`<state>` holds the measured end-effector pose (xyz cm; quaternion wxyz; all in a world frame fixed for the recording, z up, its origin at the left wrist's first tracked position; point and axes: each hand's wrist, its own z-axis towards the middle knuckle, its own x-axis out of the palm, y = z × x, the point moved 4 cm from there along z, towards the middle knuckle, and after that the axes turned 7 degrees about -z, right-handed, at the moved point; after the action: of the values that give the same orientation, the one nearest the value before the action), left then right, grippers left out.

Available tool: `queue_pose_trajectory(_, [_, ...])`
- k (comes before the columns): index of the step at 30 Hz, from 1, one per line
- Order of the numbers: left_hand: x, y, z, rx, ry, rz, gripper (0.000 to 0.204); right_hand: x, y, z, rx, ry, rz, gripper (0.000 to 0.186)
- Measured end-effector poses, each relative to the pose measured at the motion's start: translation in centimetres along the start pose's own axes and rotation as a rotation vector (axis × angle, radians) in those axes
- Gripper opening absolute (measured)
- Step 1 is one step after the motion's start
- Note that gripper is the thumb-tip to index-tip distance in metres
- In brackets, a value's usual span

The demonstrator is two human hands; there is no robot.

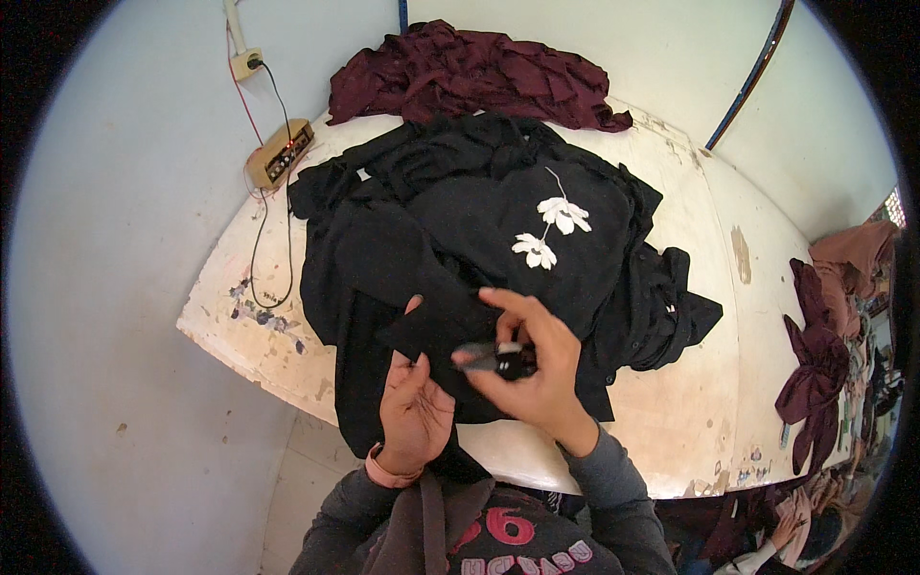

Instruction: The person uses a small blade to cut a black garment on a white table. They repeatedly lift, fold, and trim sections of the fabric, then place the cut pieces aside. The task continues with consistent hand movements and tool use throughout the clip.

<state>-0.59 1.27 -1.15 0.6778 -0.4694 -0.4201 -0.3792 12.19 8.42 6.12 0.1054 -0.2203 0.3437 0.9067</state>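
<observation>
A heap of black fabric (374, 249) covers the middle of the worn white table, with two white embroidered flowers (563, 216) on its upper right part. My left hand (414, 417) grips an edge of the black cloth from below, fingers partly hidden by it. My right hand (532, 359) is closed around small black snippers (510, 359), blades pointing left toward the cloth above my left hand; they are slightly blurred, and I cannot tell whether they touch it.
Maroon fabric (470, 72) lies along the back; more (805, 383) sits at right beside pink cloth (843, 259). A beige device (280, 153) with wires stands at back left. White walls (115, 268) bound the table (671, 431). Another person's hand (786, 527) shows at lower right.
</observation>
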Motion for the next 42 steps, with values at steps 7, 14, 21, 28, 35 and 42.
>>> queue_pose_trajectory(7, [-2.8,1.1,-0.7,-0.150,0.046,-0.323,0.046,1.4,-0.5,-0.3,-0.278,0.097,-0.054,0.043])
queue_pose_trajectory(14, [-2.7,0.5,-0.4,-0.199,-0.049,-0.515,0.049,-2.0,1.5,-1.9,-0.329,0.363,0.138,0.036])
queue_pose_trajectory(21, [-1.8,0.9,-0.2,-0.174,-0.144,-0.335,0.046,-1.5,-1.6,0.0,-0.048,0.103,-0.018,0.027])
queue_pose_trajectory(28, [-1.9,1.0,-0.4,-0.181,-0.070,-0.371,0.046,0.1,-1.1,1.7,-0.121,0.149,-0.028,0.022])
queue_pose_trajectory(35, [-2.5,0.8,-0.6,-0.187,-0.153,-0.259,0.047,0.5,-1.3,1.9,-0.121,0.144,-0.007,0.019])
queue_pose_trajectory(42, [-1.6,-4.9,3.8,0.111,0.121,-0.202,0.043,-0.8,-4.3,0.9,0.106,-0.054,0.196,0.020])
